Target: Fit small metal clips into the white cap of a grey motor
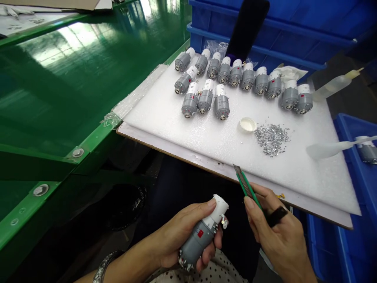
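Note:
My left hand (179, 226) is wrapped round a grey and white spacecraft model (196, 243), tilted with its white end up and away from me. A small red flag mark shows on its grey body, and small fittings stick out at its sides. In my right hand (279, 232) is a green utility knife (246, 185), its blade pointing up and to the left near the board's front edge. The blade is apart from the model. Several similar models (205, 100) lie in rows on the white foam sheet (159, 114).
On the foam are a small round cap (247, 125), a pile of tiny silvery pieces (272, 139) and a squeeze bottle (328, 149). Another bottle (332, 87) lies farther back. A dark phone (249, 29) leans against blue crates (282, 35). A green conveyor (73, 86) runs along the left.

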`<state>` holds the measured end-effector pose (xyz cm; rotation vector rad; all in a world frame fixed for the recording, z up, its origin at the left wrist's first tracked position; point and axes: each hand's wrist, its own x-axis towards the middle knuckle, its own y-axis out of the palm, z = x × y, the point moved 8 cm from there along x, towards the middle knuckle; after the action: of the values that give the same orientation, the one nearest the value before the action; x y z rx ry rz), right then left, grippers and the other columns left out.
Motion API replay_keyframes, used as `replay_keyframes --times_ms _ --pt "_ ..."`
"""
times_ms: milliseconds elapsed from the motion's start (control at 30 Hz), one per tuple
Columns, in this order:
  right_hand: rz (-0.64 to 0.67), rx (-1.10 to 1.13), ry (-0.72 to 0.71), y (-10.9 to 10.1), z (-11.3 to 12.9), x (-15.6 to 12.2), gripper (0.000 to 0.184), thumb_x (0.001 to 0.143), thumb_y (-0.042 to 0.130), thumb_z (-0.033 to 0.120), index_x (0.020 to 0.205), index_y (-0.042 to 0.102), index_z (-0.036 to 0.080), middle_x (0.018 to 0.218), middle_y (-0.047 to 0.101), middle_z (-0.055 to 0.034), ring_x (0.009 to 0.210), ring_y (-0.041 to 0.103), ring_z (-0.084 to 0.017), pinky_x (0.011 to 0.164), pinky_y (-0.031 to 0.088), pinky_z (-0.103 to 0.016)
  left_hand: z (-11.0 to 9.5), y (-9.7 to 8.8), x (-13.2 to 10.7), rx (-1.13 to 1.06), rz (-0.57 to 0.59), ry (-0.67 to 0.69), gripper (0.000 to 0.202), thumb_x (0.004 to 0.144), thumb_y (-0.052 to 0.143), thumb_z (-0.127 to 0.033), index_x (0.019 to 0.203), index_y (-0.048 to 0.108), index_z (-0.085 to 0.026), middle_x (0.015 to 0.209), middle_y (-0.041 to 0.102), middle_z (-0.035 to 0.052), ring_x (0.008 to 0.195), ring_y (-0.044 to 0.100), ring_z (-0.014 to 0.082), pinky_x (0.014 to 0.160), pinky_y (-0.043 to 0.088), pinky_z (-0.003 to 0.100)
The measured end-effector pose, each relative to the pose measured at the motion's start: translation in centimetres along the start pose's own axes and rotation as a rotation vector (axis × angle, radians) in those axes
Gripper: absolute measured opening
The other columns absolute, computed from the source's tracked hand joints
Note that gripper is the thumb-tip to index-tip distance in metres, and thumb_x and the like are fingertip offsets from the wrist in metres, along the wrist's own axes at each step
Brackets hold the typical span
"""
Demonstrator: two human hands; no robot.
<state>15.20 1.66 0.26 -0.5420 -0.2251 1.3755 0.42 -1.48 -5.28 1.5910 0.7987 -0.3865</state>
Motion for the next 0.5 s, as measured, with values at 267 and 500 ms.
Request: replay_keyframes --times_ms 267,500 --pt "-0.243 -0.917 -0.499 -5.2 1.4 -2.4 0.055 0.095 0.054 0.017 0.147 0.043 0.032 0.078 0.061 0.0003 0.059 0.055 -0.012 0.054 0.035 -0.026 0.3 0.0 0.1 -0.049 0.018 -0.078 0.050 0.086 0.057 -0.061 0.094 0.064 -0.012 0.065 0.062 0.0030 0.038 0.053 0.0076 0.032 0.045 0.014" --pt "-0.081 -1.101 -0.529 -6.7 -1.6 -2.8 0.055 0.093 0.045 0.025 0.148 0.043 0.031 0.065 0.052 -0.0005 0.043 0.047 -0.012 0.036 0.026 -0.024 -0.5 0.1 0.1 0.046 -0.038 0.001 0.049 0.088 0.056 -0.060 0.088 0.064 -0.012 0.065 0.062 0.0030 0.038 0.053 0.0071 0.033 0.043 0.014"
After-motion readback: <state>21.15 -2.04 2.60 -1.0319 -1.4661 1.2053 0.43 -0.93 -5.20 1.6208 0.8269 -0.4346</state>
